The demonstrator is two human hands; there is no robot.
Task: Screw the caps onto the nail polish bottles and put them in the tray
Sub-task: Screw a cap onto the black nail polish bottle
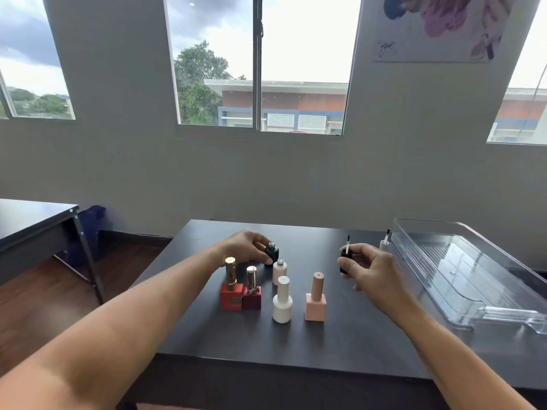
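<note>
L grip (pixel 247 247) holds black bottle (pixel 271 253); R grip (pixel 368 269) holds black cap (pixel 345 260); capped bottles (pixel 282 300) in front.

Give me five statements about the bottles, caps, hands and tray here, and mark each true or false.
1. The left hand grips the open black bottle. True.
2. The right hand holds a black cap with its brush pointing up. True.
3. The clear tray already holds two bottles. False: no bottle is in it.
4. The white bottle nearest the camera is uncapped. False: its cap is on.
5. The pale pink bottle behind the white one has no cap. True.
</note>
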